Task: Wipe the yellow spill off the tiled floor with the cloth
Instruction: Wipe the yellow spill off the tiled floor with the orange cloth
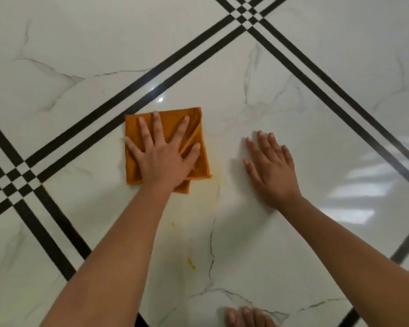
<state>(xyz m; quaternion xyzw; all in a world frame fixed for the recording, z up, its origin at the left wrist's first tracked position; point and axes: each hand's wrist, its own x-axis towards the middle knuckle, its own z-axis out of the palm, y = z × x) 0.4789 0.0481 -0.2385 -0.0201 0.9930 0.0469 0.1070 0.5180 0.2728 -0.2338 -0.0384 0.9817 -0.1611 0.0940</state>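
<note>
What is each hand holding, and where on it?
Nothing is gripped. The left hand presses flat, fingers spread, on the middle of the orange cloth; the right hand rests flat on the tiled floor.

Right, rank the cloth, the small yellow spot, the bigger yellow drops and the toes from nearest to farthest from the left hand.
1. Cloth: directly under the left hand, which presses on it with spread fingers.
2. Small yellow spot: on the tile just right of the left forearm.
3. Bigger yellow drops: further back towards the person.
4. Toes: at the bottom edge of the view, farthest.
</note>
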